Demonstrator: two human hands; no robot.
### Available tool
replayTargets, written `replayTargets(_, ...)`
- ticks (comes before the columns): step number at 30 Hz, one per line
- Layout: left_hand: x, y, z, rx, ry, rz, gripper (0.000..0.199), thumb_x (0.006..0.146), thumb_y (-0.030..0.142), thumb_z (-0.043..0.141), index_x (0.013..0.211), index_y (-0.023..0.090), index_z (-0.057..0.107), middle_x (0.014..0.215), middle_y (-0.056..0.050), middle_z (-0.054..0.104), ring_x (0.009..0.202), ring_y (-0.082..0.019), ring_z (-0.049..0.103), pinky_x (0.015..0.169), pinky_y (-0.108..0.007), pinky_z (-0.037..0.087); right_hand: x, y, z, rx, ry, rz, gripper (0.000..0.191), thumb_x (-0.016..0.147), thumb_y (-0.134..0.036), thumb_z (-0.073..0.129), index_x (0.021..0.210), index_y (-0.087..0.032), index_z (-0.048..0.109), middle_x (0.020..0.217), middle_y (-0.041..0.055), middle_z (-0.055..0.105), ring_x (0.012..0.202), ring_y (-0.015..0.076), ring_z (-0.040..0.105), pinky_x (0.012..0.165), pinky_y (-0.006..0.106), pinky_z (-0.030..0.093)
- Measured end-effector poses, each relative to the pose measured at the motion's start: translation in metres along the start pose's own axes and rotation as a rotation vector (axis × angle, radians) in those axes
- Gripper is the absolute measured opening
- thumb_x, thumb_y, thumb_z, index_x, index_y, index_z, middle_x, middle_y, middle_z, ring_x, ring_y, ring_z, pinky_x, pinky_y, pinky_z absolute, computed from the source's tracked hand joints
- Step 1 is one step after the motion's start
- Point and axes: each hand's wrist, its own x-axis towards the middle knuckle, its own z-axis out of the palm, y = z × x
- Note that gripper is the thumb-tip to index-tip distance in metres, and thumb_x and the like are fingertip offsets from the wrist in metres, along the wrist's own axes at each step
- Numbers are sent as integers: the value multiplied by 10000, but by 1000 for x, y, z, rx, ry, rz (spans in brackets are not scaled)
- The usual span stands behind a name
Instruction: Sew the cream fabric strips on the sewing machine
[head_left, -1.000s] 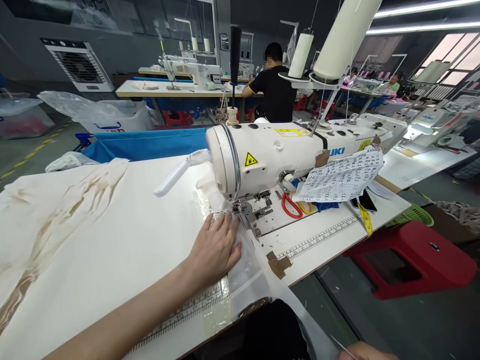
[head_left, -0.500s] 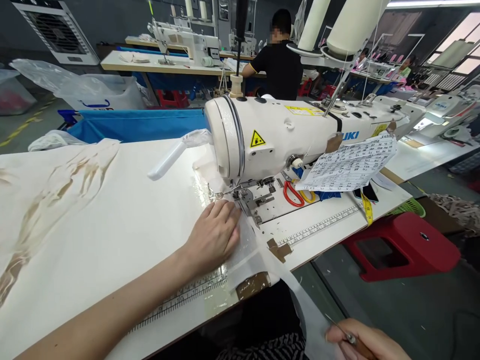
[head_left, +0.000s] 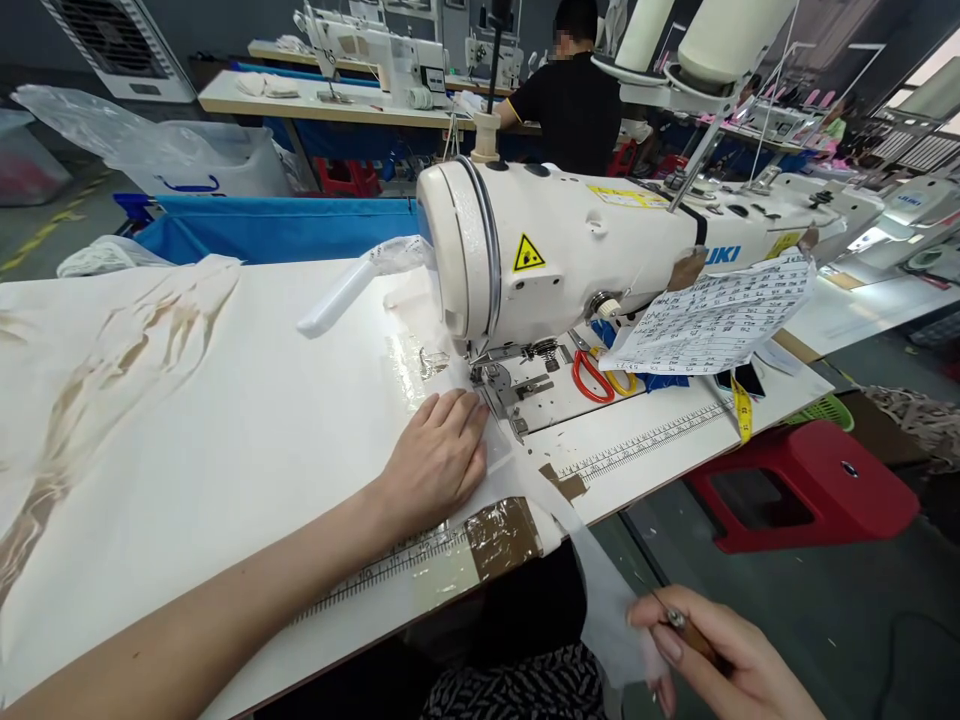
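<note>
My left hand (head_left: pixel 439 455) lies flat, fingers together and slightly bent, on white fabric (head_left: pixel 506 465) just in front of the needle area of a white sewing machine (head_left: pixel 555 260). From there the fabric runs over the table's front edge down to my right hand (head_left: pixel 712 645). That hand is closed round a wooden-handled awl (head_left: pixel 690 632) and also pinches the fabric's lower end. The awl's thin metal tip points up and left.
Red-handled scissors (head_left: pixel 592 378) lie beside the machine bed, near a handwritten sheet (head_left: pixel 712 315) and a yellow tape measure (head_left: pixel 742 408). Cream fabric (head_left: pixel 142 340) is on the table's left. A red stool (head_left: pixel 810 490) stands at right; a person (head_left: pixel 577 100) sits behind.
My right hand has risen a little and moved left with the fabric and awl, uncovering more of the brown tape at the table edge. My left hand stays by the needle. The view has shifted slightly.
</note>
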Motion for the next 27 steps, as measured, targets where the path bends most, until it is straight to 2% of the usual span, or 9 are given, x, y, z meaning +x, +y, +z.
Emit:
replayTargets(3,0,0,-1,-5,-4,-1,453,997,293,307,1339,66,497,1368,-195,518,1314,-340,439,1120,-531,367,9,-6,2,9,-28,-78,312,994,-533,535,1043,-274,701,793,17,669,598,163,675,595,223,532)
replayTargets(8,-1,0,-2,5,6,3,434,1001,294,306,1346,108,492,1352,-167,535,1306,-327,445,1106,-522,384,19,-24,15,32,23,-100,396,966,-597,553,990,-235,711,658,4,650,568,168,650,562,235,490)
replayTargets(12,-1,0,-1,12,-1,11,447,1003,292,303,1339,71,499,1360,-189,523,1303,-336,439,1103,-523,376,26,-25,20,22,-16,-127,419,981,-593,526,1020,-213,696,683,13,651,582,171,645,581,253,485)
replayTargets(19,-2,-1,2,25,44,20,449,1009,277,308,1344,53,504,1337,-181,533,1280,-324,455,1093,-510,381,43,-18,20,37,-156,-207,270,1048,-423,483,1115,-220,647,789,27,663,647,158,663,625,244,500)
replayTargets(24,-3,-1,4,54,87,34,450,1021,288,304,1325,46,531,1317,-177,545,1266,-325,455,1070,-493,397,54,-23,27,5,-150,-255,243,1059,-377,467,1139,-226,640,803,18,656,660,153,661,635,244,485)
replayTargets(27,-1,-1,4,65,106,26,444,1011,296,345,1309,35,546,1276,-184,558,1239,-328,460,1052,-484,407,58,-26,32,-32,-120,-267,261,1059,-389,463,1130,-210,638,734,8,651,648,158,651,649,257,474)
